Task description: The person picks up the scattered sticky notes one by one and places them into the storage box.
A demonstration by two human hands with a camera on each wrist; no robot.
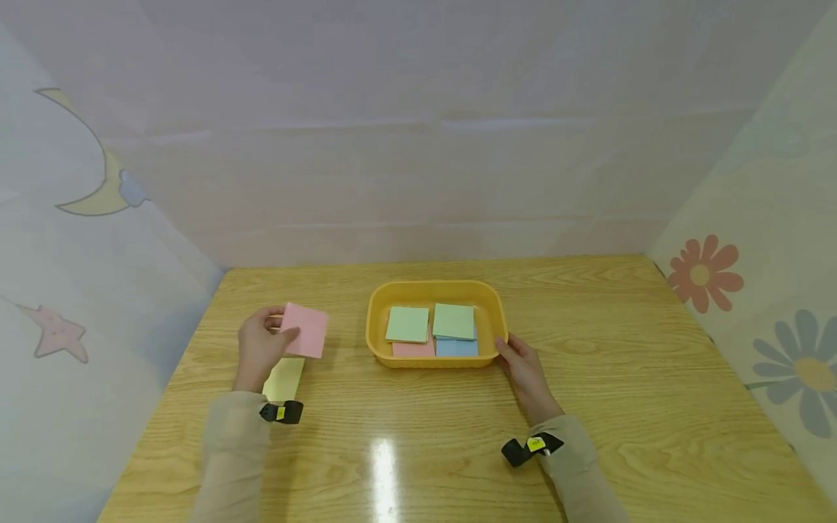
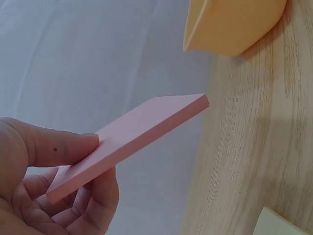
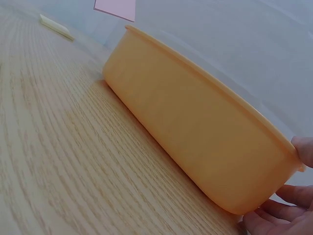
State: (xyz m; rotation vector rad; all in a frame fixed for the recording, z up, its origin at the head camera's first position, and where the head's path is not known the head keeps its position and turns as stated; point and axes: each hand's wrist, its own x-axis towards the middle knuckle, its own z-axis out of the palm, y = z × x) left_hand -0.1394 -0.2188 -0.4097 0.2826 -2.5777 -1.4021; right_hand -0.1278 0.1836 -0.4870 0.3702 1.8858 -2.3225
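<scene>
Between thumb and fingers, my left hand (image 1: pixel 257 347) pinches a pink sticky note pad (image 1: pixel 306 331), raised above the table left of a yellow plastic basket (image 1: pixel 431 362). The left wrist view shows the thumb on top of the pink pad (image 2: pixel 134 128) and fingers beneath. My right hand (image 1: pixel 527 374) holds the basket's near right corner, thumb at the rim and fingers against the outer wall (image 3: pixel 195 127). Inside lie two light green pads (image 1: pixel 407 325), partly covering a pink pad (image 1: pixel 413 350) and blue pads (image 1: pixel 458 349). A yellow pad (image 1: pixel 284 379) lies on the table beside my left wrist.
The wooden table (image 1: pixel 405 421) reaches back to a pale cloth wall (image 1: pixel 418 181). More cloth stands at both sides, with a moon and star on the left and flowers (image 1: pixel 700 274) on the right.
</scene>
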